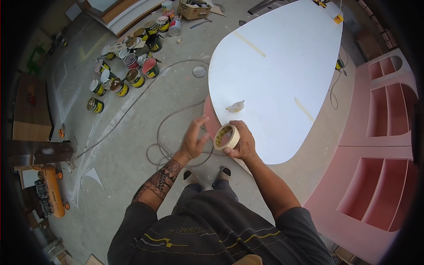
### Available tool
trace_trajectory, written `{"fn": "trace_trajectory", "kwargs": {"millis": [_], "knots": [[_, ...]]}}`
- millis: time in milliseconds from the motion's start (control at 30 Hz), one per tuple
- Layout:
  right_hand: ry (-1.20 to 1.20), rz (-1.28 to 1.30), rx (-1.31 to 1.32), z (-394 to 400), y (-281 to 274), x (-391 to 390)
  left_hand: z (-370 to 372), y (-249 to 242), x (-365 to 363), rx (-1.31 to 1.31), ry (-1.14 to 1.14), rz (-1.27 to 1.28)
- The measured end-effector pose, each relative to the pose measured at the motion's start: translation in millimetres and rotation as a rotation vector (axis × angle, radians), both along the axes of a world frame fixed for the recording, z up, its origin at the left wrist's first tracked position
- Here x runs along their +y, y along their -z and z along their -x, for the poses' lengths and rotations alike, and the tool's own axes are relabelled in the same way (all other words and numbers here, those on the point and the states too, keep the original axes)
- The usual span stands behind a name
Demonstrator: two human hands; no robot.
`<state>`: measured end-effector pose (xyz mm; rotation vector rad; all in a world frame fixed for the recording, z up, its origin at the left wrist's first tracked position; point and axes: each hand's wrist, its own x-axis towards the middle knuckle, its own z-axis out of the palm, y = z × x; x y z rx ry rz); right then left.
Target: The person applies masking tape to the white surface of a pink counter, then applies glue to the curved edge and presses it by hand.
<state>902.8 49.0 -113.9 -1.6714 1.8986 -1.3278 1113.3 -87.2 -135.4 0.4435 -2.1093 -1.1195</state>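
My right hand (244, 143) is closed around a roll of masking tape (234, 138), held upright with its hole facing left. To the left of the roll, my left hand (192, 140) has its fingers and thumb apart, slightly blurred, with nothing visible in it. Both hands are near the rounded front-left edge of a large white panel (274, 70). On the panel, just beyond the roll, lies a small crumpled whitish bundle (236, 106). Two pale tape strips, a far one (249, 44) and a near one (304, 109), are stuck on the white surface.
Several paint cans (119, 87) crowd the floor at left, near a cardboard box (194, 9). A hose (160, 132) loops across the floor. Pink shelving (353, 152) stands at right, and an orange air compressor (54, 192) at far left.
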Motion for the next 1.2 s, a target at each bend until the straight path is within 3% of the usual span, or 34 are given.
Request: {"fn": "trace_trajectory", "kwargs": {"millis": [100,167,367,567,667,900,967,1000,1067,1133,1200], "knots": [[-0.073,-0.028,0.095,1,0,-1,28,-13,-45,-0.104,-0.147,-0.009],[-0.075,-0.004,0.078,0,-2,-2,60,-54,-63,-0.291,0.038,0.343],[-0.096,0.001,0.074,0,1,0,156,-42,-96,-0.272,0.448,0.158],[-0.081,0.001,0.065,-1,2,1,231,-39,-100,-0.330,0.348,0.241],[-0.075,-0.019,0.047,-1,4,3,239,-40,-97,-0.419,0.356,0.117],[-0.108,0.019,0.031,3,2,2,218,-39,-90,-0.431,0.383,0.112],[-0.110,0.034,0.039,2,1,2,196,-30,-77,-0.363,0.225,0.205],[-0.113,0.044,0.044,1,1,1,182,-29,-72,-0.368,0.225,0.206],[-0.120,0.068,0.054,1,-1,-1,153,-29,-65,-0.532,0.261,0.491],[-0.127,0.091,0.067,2,-2,-1,139,-30,-67,-0.566,0.301,0.527],[-0.139,0.031,0.033,2,-1,2,133,-26,-66,-0.631,0.195,0.596]]}}
